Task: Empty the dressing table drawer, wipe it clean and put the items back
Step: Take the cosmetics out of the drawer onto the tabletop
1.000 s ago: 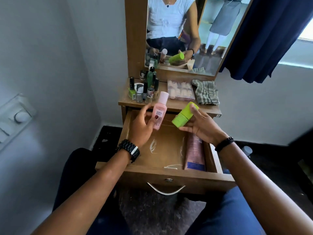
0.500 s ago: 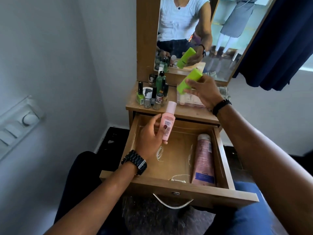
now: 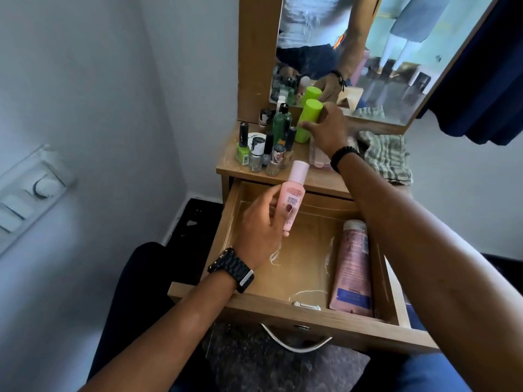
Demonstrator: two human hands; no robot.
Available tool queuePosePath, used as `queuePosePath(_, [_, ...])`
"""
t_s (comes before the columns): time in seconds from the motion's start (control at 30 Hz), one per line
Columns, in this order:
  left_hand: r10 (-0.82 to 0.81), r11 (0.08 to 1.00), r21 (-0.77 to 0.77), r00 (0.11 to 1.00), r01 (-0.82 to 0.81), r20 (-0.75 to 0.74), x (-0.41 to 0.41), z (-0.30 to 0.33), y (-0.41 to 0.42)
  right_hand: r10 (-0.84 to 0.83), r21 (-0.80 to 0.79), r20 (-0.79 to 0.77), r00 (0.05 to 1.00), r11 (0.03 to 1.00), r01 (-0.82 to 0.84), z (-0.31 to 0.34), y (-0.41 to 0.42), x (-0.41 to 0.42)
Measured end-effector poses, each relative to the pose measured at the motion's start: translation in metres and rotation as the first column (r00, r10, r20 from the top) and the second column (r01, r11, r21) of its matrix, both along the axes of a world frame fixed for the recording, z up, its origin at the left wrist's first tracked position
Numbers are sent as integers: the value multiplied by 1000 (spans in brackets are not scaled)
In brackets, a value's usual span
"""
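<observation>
While the left hand (image 3: 259,224) grips a pale pink bottle (image 3: 293,200), the right hand (image 3: 329,130) clasps a lime-green bottle (image 3: 308,118).

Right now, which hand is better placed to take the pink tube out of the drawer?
Right. The pink tube lies along the drawer's right side, under the right arm; the right hand is setting the green bottle down, while the left hand holds the pink bottle.
</observation>
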State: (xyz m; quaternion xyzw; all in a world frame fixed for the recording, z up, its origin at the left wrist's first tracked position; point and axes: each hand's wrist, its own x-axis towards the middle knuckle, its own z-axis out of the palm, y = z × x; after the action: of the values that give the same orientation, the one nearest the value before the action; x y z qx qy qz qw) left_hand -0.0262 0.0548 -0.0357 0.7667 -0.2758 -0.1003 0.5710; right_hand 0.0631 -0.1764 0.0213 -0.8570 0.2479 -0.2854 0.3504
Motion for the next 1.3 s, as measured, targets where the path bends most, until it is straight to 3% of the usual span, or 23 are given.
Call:
queuePosePath(0.2, [10,1000,20,997,-11,70,1,-1,-2,7,-30,4,1000,1000,-7,0,8,1])
queuePosePath(0.33, [25,998,48,994,-30,111,4,-2,-1,-44,143,78,996,989,33,8,12,-13])
queuePosePath(0.43, [36,998,48,990,-43,140,4,-2,0,-123,178,136,983,979,98,15,18,-44])
queuePosePath(0.6, [53,998,22,984,-58,170,1,2,1,130,254,116,985,955,-156,0,50,-119])
queuePosePath(0.73, [29,999,18,980,-33,198,1,5,0,401,450,77,913,803,-391,-18,74,-156])
queuePosePath(0.93, [-23,999,37,978,15,206,-1,6,2,477,518,105,873,723,-457,-23,74,-147])
queuePosePath(1.07, [-38,999,30,981,33,192,1,4,-1,413,477,144,899,767,-429,-7,57,-131])
queuePosePath(1.3, [-45,995,97,977,25,206,2,1,-1,136,282,198,971,940,-189,16,26,-86])
